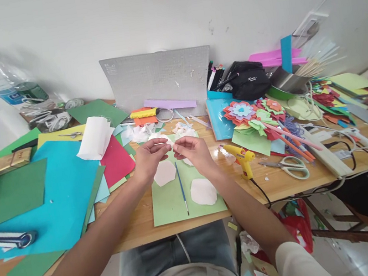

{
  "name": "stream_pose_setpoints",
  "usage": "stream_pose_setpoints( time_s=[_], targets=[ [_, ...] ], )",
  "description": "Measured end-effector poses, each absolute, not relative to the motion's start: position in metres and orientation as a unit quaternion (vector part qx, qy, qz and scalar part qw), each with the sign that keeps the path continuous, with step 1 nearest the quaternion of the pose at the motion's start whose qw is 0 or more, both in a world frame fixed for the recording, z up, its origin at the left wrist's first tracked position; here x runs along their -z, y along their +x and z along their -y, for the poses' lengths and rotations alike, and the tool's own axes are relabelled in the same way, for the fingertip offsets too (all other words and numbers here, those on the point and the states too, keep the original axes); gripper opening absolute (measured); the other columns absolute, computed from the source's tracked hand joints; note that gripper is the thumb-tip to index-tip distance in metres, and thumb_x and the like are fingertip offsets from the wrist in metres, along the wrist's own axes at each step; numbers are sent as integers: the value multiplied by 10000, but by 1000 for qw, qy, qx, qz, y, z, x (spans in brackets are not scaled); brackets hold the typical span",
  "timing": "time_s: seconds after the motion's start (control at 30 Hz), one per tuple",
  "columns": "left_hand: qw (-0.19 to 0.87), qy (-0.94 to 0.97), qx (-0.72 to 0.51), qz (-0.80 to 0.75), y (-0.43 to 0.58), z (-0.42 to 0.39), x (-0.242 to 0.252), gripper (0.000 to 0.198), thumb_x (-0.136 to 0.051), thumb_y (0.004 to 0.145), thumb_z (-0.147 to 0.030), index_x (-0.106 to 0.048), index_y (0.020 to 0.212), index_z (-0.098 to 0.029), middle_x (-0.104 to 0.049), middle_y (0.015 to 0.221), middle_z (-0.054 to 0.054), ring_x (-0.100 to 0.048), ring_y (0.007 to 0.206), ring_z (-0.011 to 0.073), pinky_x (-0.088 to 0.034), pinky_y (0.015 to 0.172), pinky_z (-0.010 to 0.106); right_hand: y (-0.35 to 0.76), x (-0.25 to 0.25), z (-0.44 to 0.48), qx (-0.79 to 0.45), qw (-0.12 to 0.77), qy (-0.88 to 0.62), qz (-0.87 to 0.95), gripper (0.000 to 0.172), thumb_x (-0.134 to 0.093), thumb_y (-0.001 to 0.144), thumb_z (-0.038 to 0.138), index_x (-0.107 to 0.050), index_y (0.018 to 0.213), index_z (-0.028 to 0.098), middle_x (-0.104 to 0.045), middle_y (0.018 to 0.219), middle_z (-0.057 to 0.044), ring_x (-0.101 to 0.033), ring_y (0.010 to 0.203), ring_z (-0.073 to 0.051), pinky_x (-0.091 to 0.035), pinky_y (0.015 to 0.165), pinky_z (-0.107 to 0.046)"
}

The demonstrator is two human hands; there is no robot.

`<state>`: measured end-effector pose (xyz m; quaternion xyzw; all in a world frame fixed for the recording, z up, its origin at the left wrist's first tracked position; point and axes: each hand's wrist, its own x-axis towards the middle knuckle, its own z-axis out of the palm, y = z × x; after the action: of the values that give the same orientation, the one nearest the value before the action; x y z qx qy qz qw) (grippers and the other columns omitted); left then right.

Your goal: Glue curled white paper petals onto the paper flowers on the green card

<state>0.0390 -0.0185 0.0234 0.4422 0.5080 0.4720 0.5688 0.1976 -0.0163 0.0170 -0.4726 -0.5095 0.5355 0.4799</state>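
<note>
Small white paper piece (170, 143) held above the middle of the surface (137, 223), pinched at each end by clamped fingers of left hand (150, 159) and right hand (194, 151). Just nearer, light green sheet (168, 207) bearing two white cut-outs (203, 192) and a thin blue brush (181, 187). Right of that, yellow glue gun (241, 156), then scissors (287, 166).
</note>
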Motion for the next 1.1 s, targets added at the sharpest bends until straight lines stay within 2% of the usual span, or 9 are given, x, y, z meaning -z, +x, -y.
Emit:
stream_pose_setpoints(
  time_s=[0.13, 0.23, 0.37, 0.47, 0.6, 0.8, 0.97, 1.03, 1.1],
  targets=[
    [564, 451, -477, -501, 43, 24, -19, 512, -817, 654, -473, -678, 1049, -179, -745, 921, 79, -688, 865, 205, -560, 757, 317, 194, -15, 18, -493, 485, -476, 544, 257, -720, 748, 441, -659, 783, 194, -664, 686, 1, -662, 619, -143, -558, 606, -266],
    [553, 510, -444, -486, 39, 26, -19, 528, -771, 708, -492, -661, 1118, -178, -713, 1077, 110, -665, 970, 233, -582, 709, 308, 197, -19, 21, -418, 473, -486, 605, 185, -655, 806, 382, -649, 770, 200, -661, 708, 0, -649, 628, -138, -531, 609, -258],
    [446, 626, -389, -508, 24, 26, -23, 481, -700, 774, -490, -662, 1175, -226, -642, 1246, 98, -643, 924, 212, -570, 625, 288, 201, -22, 25, -340, 435, -480, 682, 153, -602, 846, 337, -657, 788, 206, -673, 735, -3, -630, 660, -136, -510, 627, -254],
    [401, 666, -362, -515, 15, 24, -26, 352, -666, 797, -479, -712, 1036, -224, -682, 1114, 81, -634, 831, 194, -550, 624, 291, 201, -18, 28, -319, 419, -468, 710, 145, -583, 864, 322, -670, 824, 213, -691, 780, -12, -637, 696, -141, -512, 632, -255],
    [401, 662, -346, -530, 13, 22, -26, 256, -665, 789, -456, -714, 822, -206, -700, 881, 63, -619, 760, 193, -509, 612, 294, 199, -12, 26, -298, 418, -464, 722, 137, -587, 869, 313, -676, 823, 220, -692, 793, -17, -643, 713, -145, -529, 653, -265],
    [374, 615, -409, -561, 8, 16, -23, 243, -696, 763, -454, -724, 803, -216, -696, 795, 34, -585, 712, 169, -454, 636, 283, 202, -27, 32, -266, 462, -471, 703, 160, -584, 880, 341, -679, 922, 219, -715, 878, -38, -666, 754, -157, -564, 673, -282],
    [319, 560, -467, -605, -14, 1, -19, 251, -713, 746, -445, -732, 831, -210, -692, 794, 22, -563, 715, 156, -428, 638, 264, 249, -49, 83, -36, 523, -498, 691, 91, -589, 886, 262, -671, 914, 234, -702, 850, -46, -663, 796, -192, -551, 762, -350],
    [325, 541, -481, -609, -19, -5, -18, 266, -721, 734, -448, -734, 829, -200, -685, 774, 22, -558, 699, 152, -419, 619, 257, 280, -42, 108, 75, 575, -530, 618, 59, -624, 861, 265, -666, 880, 227, -674, 805, -45, -648, 772, -202, -535, 748, -364],
    [337, 532, -488, -604, -21, -11, -18, 275, -726, 725, -449, -734, 821, -192, -690, 778, 26, -559, 693, 151, -415, 605, 253, 310, -25, 126, 122, 608, -582, 527, 121, -609, 874, 319, -649, 863, 206, -640, 784, -48, -630, 759, -206, -523, 738, -373]
  ],
)
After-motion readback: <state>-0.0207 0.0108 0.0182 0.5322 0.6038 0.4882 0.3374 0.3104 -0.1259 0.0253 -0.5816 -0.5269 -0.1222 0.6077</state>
